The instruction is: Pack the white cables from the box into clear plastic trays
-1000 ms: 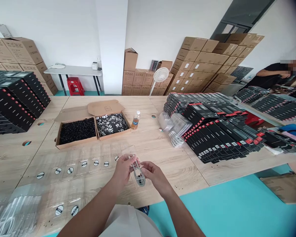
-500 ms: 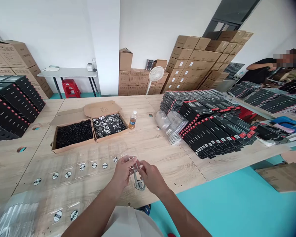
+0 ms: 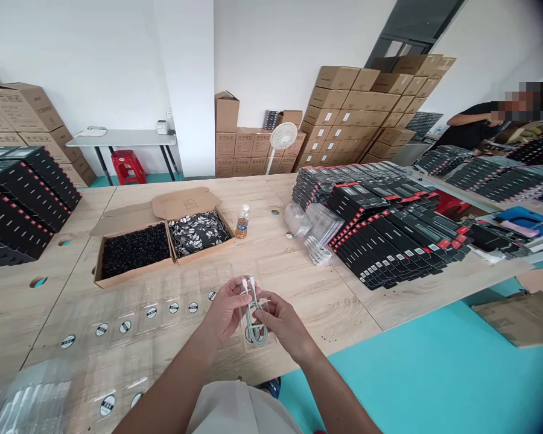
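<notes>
A coiled white charging cable (image 3: 256, 333) hangs between my two hands at the near side of the table, its two plug ends pointing up. My left hand (image 3: 228, 308) pinches the cable just below the plugs. From the other side, my right hand (image 3: 275, 314) has its fingers closed on the cable's loop. Beneath the coil lies a clear plastic tray (image 3: 272, 342) with a round black-and-white sticker partly covered by the cable. Left of my hands, several more clear trays (image 3: 174, 292) with the same stickers lie in a row.
Two open cartons, one of small black parts (image 3: 136, 250) and one of black-and-white pieces (image 3: 199, 232), stand behind the trays beside a bottle (image 3: 242, 223). Black boxes (image 3: 398, 241) and bagged cables (image 3: 317, 248) lie right; more boxes (image 3: 22, 199) left. A person (image 3: 475, 123) is at far right.
The cable's plug ends now stand up in view above my left fingers. My right hand has turned and its fingers have shifted on the loop. The view has shifted slightly.
</notes>
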Tool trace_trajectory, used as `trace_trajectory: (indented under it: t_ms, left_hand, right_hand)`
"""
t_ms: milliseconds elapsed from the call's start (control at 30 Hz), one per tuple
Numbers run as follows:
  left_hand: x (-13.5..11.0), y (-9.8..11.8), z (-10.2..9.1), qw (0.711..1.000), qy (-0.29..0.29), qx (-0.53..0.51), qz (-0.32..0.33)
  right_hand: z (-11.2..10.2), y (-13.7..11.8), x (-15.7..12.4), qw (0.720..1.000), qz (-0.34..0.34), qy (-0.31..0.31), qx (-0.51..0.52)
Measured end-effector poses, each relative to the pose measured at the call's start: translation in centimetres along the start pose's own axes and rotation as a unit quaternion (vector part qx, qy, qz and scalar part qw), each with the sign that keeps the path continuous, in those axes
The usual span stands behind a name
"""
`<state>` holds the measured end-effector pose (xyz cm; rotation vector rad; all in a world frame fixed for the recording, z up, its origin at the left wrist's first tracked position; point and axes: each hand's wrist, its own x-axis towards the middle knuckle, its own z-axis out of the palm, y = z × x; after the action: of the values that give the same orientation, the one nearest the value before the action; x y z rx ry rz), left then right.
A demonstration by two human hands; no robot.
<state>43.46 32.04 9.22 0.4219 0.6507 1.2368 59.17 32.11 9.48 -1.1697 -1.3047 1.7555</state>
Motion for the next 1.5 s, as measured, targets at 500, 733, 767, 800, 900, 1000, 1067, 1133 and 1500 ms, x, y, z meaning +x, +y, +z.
trace_trajectory:
  t_ms: [500, 733, 767, 800, 900, 1000, 1067, 1133, 1500]
  left_hand:
    - [-0.8, -0.7, 0.7, 0.997, 0.036, 0.058, 0.044]
    - [-1.4, -0.8, 1.4, 0.999, -0.011, 0.042, -0.029]
    - [-1.4, -0.9, 1.4, 0.998, -0.012, 0.038, -0.039]
    - [-1.4, -0.9, 1.4, 0.998, -0.010, 0.035, -0.047]
    - [-1.4, -0.9, 1.4, 0.998, -0.002, 0.037, -0.059]
    - [-1.5, -0.7, 1.5, 0.996, -0.010, 0.052, -0.072]
    - [-1.7, -0.5, 1.7, 0.995, -0.008, 0.061, -0.073]
    - [-1.8, -0.4, 1.9, 0.995, 0.006, 0.068, -0.066]
    - [-1.2, -1.9, 1.7, 0.991, 0.090, 0.100, -0.028]
  right_hand:
    - [0.2, 0.5, -0.7, 0.999, 0.001, 0.026, -0.024]
    - [-0.2, -0.1, 0.0, 0.991, -0.063, 0.115, -0.032]
    - [-0.1, -0.2, 0.1, 0.991, -0.073, 0.112, -0.013]
    - [0.0, -0.4, 0.2, 0.991, -0.080, 0.105, 0.004]
    - [0.4, -0.8, 0.0, 0.992, -0.082, 0.088, 0.024]
    - [0.7, -0.9, -0.3, 0.995, -0.067, 0.069, 0.023]
    - [0.8, -0.8, -0.4, 0.996, -0.057, 0.063, 0.031]
    - [0.8, -0.7, -0.6, 0.996, -0.050, 0.064, 0.042]
    - [1.1, -0.2, -0.6, 0.992, -0.037, 0.103, 0.058]
